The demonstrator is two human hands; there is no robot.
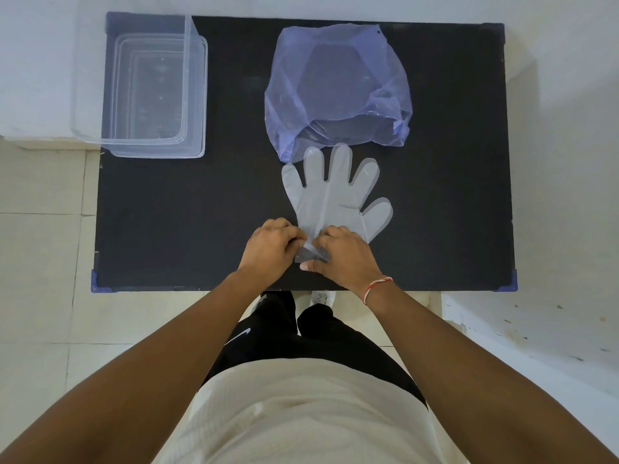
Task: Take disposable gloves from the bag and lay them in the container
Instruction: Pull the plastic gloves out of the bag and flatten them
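A black table (174, 209) stands on pale floor tiles (40, 249) beside white walls (562, 95).

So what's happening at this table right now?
A person stands at a black table. Both the left hand and the right hand pinch the cuff of a clear disposable glove lying flat, its fingers pointing at the blue bag. The clear container at the far left holds no glove yet.

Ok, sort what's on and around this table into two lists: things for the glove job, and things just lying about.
For the job:
- glove, flat on the table, cuff pinched by the left hand and right hand
- blue bag
- clear container, nothing visible in it

Just there:
- black table
- red wrist thread
- tiled floor
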